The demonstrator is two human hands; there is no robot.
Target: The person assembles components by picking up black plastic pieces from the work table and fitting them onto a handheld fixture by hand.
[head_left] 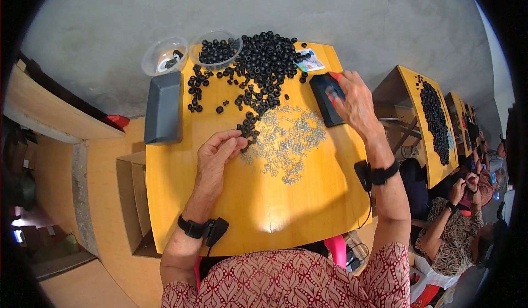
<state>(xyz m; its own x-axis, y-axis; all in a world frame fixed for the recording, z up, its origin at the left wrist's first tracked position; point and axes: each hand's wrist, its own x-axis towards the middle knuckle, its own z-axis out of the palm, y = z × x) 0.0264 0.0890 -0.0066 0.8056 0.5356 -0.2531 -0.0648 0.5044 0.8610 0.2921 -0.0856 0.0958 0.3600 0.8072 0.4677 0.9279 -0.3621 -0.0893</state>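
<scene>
The left hand (213, 155), brushing rightward, could mix small black round parts (249, 122) into the small silvery metal pieces (291, 143) beside them. Its fingers nearly meet at those parts; whether any is gripped, I cannot tell. Farther, the right hand (355, 102) grips a blurred red object (336, 76) over a black rectangular tray (323, 111).

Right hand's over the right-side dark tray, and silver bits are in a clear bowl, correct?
No, the silver bits lie on the yellow table, as the head view shows. The right hand is over the right-side dark tray.
</scene>
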